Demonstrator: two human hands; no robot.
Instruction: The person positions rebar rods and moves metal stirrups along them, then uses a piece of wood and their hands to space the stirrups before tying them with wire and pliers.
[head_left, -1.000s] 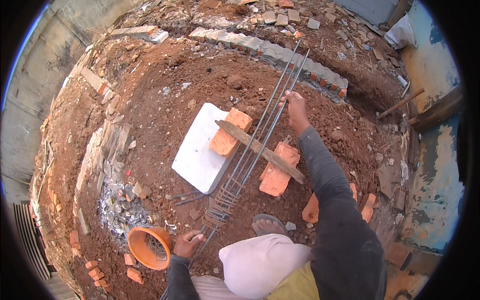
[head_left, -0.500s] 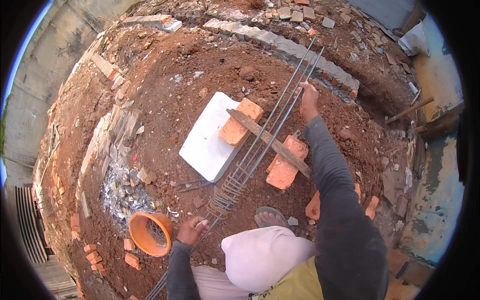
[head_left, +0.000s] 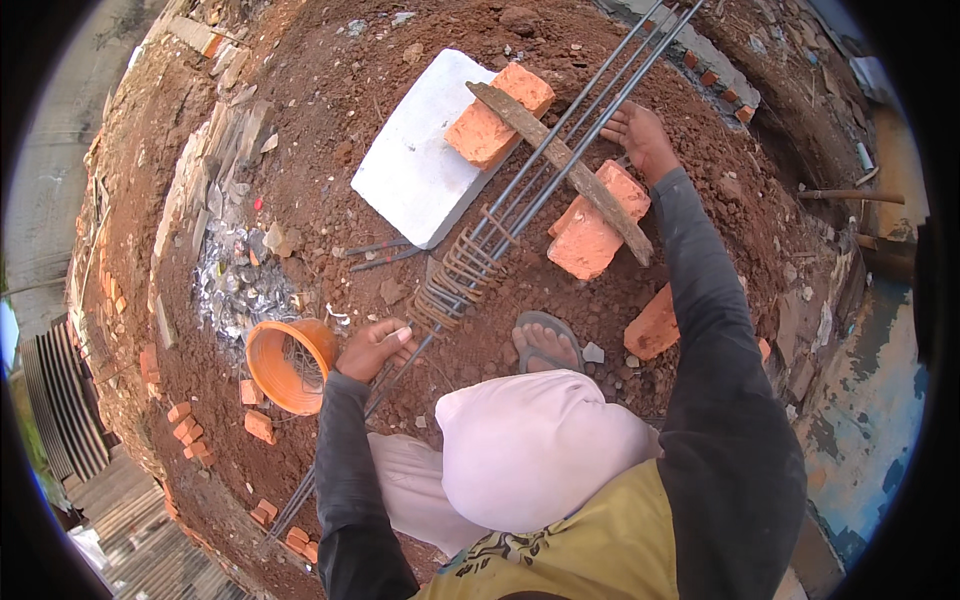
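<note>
A bundle of long grey steel rods (head_left: 545, 185) runs diagonally from upper right to lower left. Several rusty wire stirrups (head_left: 455, 285) are bunched around it near the middle. My left hand (head_left: 372, 348) has its fingers curled at a rod, just below the stirrups. My right hand (head_left: 645, 140) is beside the upper part of the rods, fingers apart; whether the fingertips touch a rod I cannot tell. Under the rods lies a wooden stick (head_left: 610, 210), propped on a brick (head_left: 500, 115) at one end and stacked bricks (head_left: 590, 240) at the other.
A white block (head_left: 415, 150) lies on the soil under the brick. An orange bucket (head_left: 262, 365) holding thin wire tips beside my left hand. Short rod ends (head_left: 380, 252) stick out near the block. My sandalled foot (head_left: 548, 345) stands by the stirrups; another brick (head_left: 652, 325) lies at its right.
My right hand has left its raised grip on the rods and come down beside them, fingers spreading. The view has shifted, so the rods and block appear higher. My left hand stays by the stirrups.
</note>
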